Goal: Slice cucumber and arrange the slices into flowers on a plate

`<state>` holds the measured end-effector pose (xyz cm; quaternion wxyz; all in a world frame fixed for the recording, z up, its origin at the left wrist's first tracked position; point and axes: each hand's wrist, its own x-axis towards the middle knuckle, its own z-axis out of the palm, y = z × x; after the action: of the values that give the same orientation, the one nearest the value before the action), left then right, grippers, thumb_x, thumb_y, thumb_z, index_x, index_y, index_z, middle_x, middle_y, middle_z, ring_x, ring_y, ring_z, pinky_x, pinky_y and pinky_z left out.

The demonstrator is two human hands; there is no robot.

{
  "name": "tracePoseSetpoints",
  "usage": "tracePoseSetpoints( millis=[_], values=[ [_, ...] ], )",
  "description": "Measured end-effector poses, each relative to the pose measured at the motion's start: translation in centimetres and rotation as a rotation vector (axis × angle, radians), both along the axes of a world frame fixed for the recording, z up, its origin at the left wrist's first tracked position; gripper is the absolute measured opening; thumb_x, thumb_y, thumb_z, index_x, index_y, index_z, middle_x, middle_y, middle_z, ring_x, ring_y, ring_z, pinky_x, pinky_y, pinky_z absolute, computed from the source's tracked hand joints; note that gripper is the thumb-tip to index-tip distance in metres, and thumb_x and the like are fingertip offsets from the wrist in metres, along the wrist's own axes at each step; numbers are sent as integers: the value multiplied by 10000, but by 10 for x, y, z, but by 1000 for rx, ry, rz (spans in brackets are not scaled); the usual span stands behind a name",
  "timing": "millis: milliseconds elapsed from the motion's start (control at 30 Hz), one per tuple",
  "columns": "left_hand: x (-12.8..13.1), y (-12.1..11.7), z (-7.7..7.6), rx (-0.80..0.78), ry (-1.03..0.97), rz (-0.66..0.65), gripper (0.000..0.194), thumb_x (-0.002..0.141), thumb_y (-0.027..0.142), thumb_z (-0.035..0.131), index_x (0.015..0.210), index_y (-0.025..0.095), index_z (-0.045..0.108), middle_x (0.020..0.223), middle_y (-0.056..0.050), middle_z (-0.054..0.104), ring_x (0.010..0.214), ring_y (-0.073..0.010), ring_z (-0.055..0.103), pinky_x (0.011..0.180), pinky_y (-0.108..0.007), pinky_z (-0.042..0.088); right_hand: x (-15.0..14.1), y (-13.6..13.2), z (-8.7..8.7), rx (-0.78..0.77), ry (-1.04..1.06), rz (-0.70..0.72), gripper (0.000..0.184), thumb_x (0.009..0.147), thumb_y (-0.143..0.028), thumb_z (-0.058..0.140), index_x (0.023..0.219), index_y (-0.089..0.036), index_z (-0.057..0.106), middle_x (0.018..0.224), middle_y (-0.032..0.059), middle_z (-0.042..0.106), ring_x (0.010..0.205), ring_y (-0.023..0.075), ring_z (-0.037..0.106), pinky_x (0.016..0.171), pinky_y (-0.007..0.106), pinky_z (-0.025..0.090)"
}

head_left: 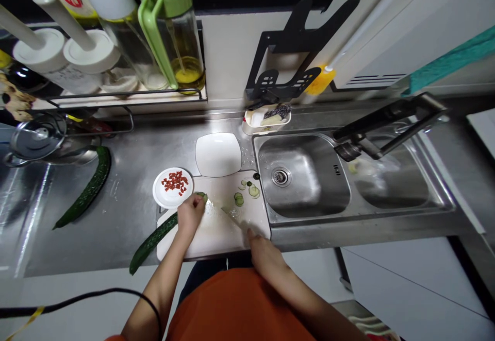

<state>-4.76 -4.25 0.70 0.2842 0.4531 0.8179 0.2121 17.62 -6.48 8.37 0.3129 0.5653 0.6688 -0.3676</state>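
Observation:
A long dark green cucumber (154,240) runs diagonally over the left edge of the white cutting board (209,235). My left hand (190,215) is closed over it, and green shows just beyond the fingertips. The hand hides the stretch in between. In my right hand (265,251) is a knife (234,220), its blade angled up and left over the board, apart from the cucumber. Several cucumber slices (238,199) and dark end pieces lie at the board's right side. Beside my left hand, a white plate (158,189) holds chopped red bits (176,182).
An empty-looking white square dish (218,153) stands behind the board. To the right is a steel double sink (305,176) with a black faucet (371,124). Another cucumber (91,191) lies on the left counter. Oil bottles (181,47) and jars (93,52) fill the rack.

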Motion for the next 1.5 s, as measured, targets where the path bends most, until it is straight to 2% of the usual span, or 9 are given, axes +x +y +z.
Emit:
tracePoseSetpoints(
  millis=[100, 367, 600, 700, 800, 933, 1067, 1200, 1500],
  values=[
    [-5, 2, 0, -6, 52, 31, 185, 786, 343, 536, 803, 209, 662, 705, 0, 677, 628, -130, 584, 648, -215, 408, 1, 0, 0, -4, 7, 7, 536, 819, 31, 287, 1298, -130, 468, 1054, 146, 671, 964, 252, 651, 732, 309, 507],
    [-3, 5, 4, -72, 193, -50, 165, 838, 299, 479, 889, 226, 618, 748, -12, 670, 660, -145, 588, 638, -232, 370, 1, 3, 5, -3, 22, -5, 536, 810, 37, 257, 1265, -128, 488, 1051, 149, 669, 959, 265, 652, 714, 330, 515],
    [0, 7, 6, -64, 361, -113, 205, 853, 302, 467, 959, 214, 619, 836, -63, 656, 711, -171, 574, 628, -253, 347, 5, 0, -4, 4, 38, -14, 513, 817, 21, 278, 1256, -141, 490, 1030, 143, 673, 938, 251, 656, 707, 317, 507],
    [5, 12, 8, 6, 293, -198, 182, 854, 303, 470, 893, 202, 616, 814, -53, 635, 727, -162, 560, 657, -249, 361, 7, -1, -5, -3, 36, -16, 512, 826, 14, 277, 1260, -154, 489, 1025, 135, 674, 936, 243, 657, 710, 308, 505],
    [17, 20, 8, 64, 125, -343, 164, 849, 300, 484, 796, 192, 596, 745, -25, 597, 699, -138, 534, 674, -235, 372, 9, -2, -4, 8, 35, -7, 518, 844, 8, 241, 1266, -158, 490, 1028, 137, 673, 940, 248, 657, 714, 325, 510],
    [41, 31, 4, 11, -63, -475, 115, 816, 279, 544, 808, 191, 618, 745, -5, 586, 692, -117, 526, 654, -218, 374, 15, -6, -6, 34, 16, 10, 517, 858, 2, 227, 1270, -163, 491, 1017, 140, 675, 904, 253, 670, 709, 335, 516],
    [64, 38, 0, -157, -68, -496, 75, 745, 258, 630, 788, 199, 646, 803, -11, 613, 746, -127, 548, 669, -226, 379, 21, -10, -7, 52, 5, 25, 490, 870, -4, 243, 1253, -156, 509, 993, 154, 678, 879, 249, 678, 693, 311, 516],
    [78, 40, -3, -292, -24, -472, 135, 714, 316, 674, 797, 211, 659, 852, -20, 633, 768, -145, 566, 657, -239, 382, 24, -13, -8, 64, -16, 31, 490, 883, -10, 250, 1275, -170, 497, 980, 151, 680, 865, 241, 682, 687, 301, 519],
    [88, 41, -8, -334, -23, -411, 85, 725, 218, 632, 803, 211, 666, 882, -26, 663, 770, -141, 571, 662, -232, 374, 27, -14, -10, 62, -8, 30, 512, 870, -1, 264, 1305, -166, 479, 976, 133, 687, 860, 231, 681, 669, 277, 516]
  ],
)
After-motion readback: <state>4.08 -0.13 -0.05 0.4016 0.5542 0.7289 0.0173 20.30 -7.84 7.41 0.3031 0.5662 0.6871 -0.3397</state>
